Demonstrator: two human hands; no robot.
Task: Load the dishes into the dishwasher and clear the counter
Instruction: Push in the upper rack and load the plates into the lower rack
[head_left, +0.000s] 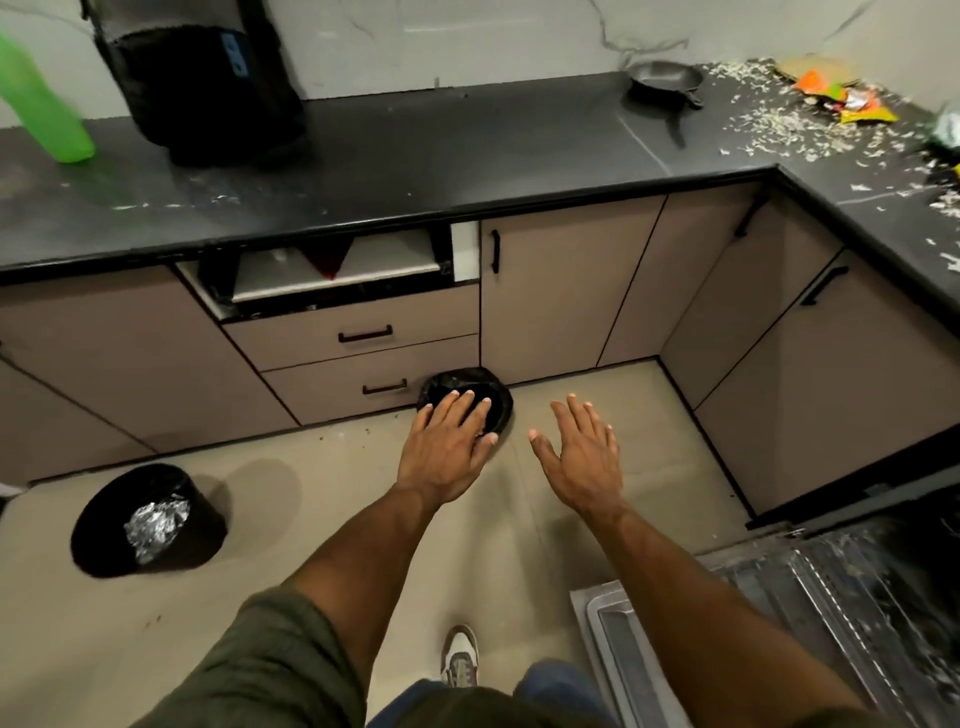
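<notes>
My left hand and my right hand are both stretched out over the floor with straight fingers, holding nothing. The left hand lies in front of a small bin lined with a black bag by the lower drawers. The open dishwasher shows at the lower right, its lowered door and rack speckled with white scraps. On the black counter a small dark pan stands near the back wall. Beside it lie colourful wrappers amid scattered white shreds.
A green bottle and a black backpack stand on the counter's left part. A second black bin with crumpled foil inside stands on the floor at left. The top drawer is pulled out. My shoe shows below.
</notes>
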